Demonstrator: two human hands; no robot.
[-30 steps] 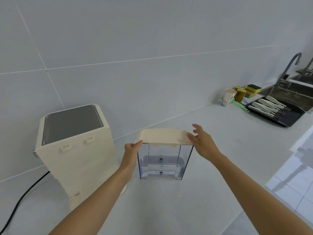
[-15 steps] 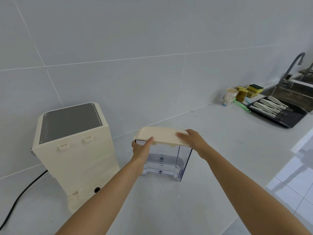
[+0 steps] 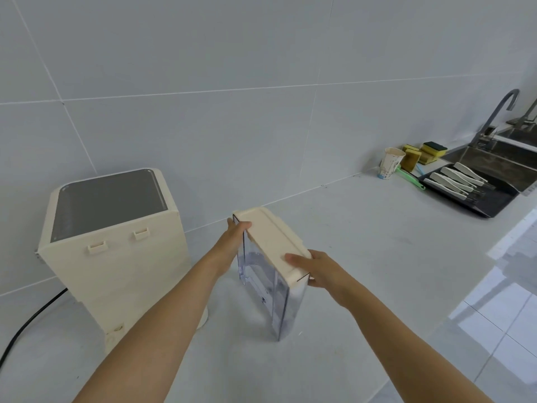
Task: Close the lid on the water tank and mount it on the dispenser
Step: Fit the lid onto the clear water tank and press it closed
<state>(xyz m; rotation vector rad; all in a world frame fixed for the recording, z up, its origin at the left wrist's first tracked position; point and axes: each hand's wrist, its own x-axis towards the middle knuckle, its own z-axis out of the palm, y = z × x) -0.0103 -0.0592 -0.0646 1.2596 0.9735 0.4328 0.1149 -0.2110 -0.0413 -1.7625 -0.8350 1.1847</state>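
Clear plastic makes the water tank (image 3: pixel 271 289), which stands on the counter (image 3: pixel 363 257) with its cream lid (image 3: pixel 270 242) lying flat on top. The left hand (image 3: pixel 232 242) grips the far end and the right hand (image 3: pixel 316 270) grips the near end, fingers wrapped over the lid, likely so it stays shut when lifted. The dispenser (image 3: pixel 116 248) waits near, at nine o'clock, its hooks facing the tank. The counter between them is bare.

Head-worn camera looks forward and down, close over the counter (image 3: pixel 377 242).
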